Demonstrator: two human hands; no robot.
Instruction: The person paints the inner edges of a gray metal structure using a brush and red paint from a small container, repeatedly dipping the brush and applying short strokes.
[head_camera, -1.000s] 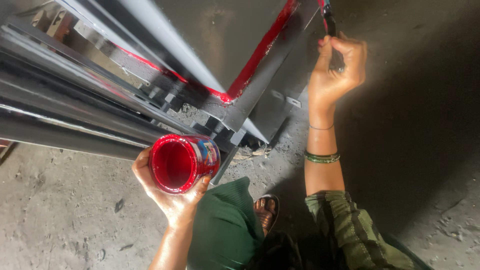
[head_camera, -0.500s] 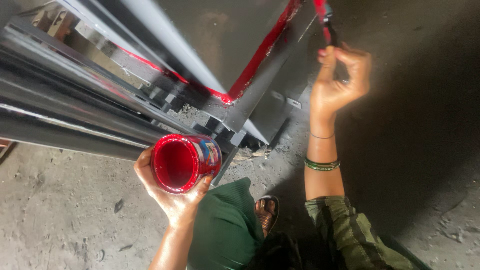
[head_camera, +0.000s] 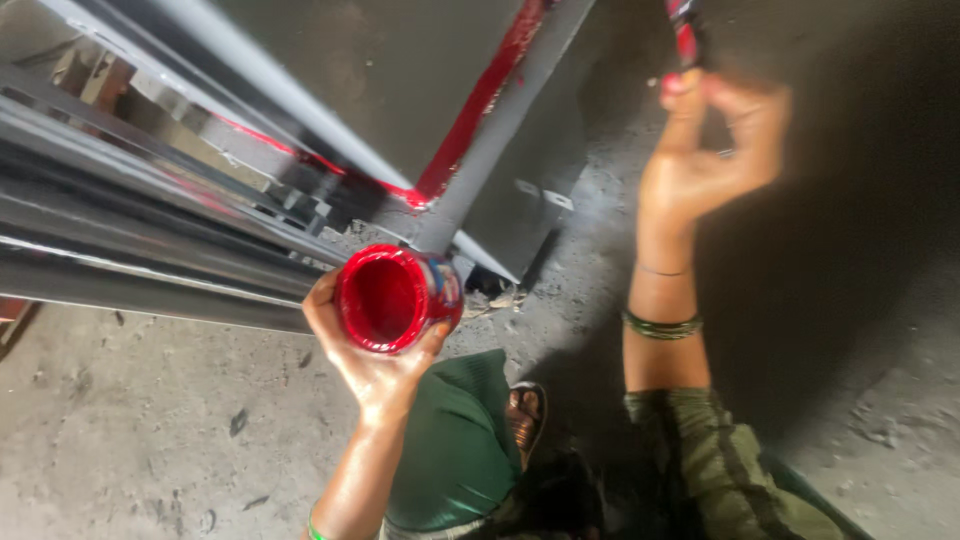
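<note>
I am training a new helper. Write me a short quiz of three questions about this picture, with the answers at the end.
1. True or false: the left hand holds a tin of red paint with its open mouth toward the camera.
2. What does the right hand hold? A) a hammer B) a brush wet with red paint C) a rag
3. Fill in: the red stripe runs along an edge of the grey metal ____.

Key:
1. True.
2. B. The grip is closed around its handle, near the top of the view.
3. Frame.
</note>
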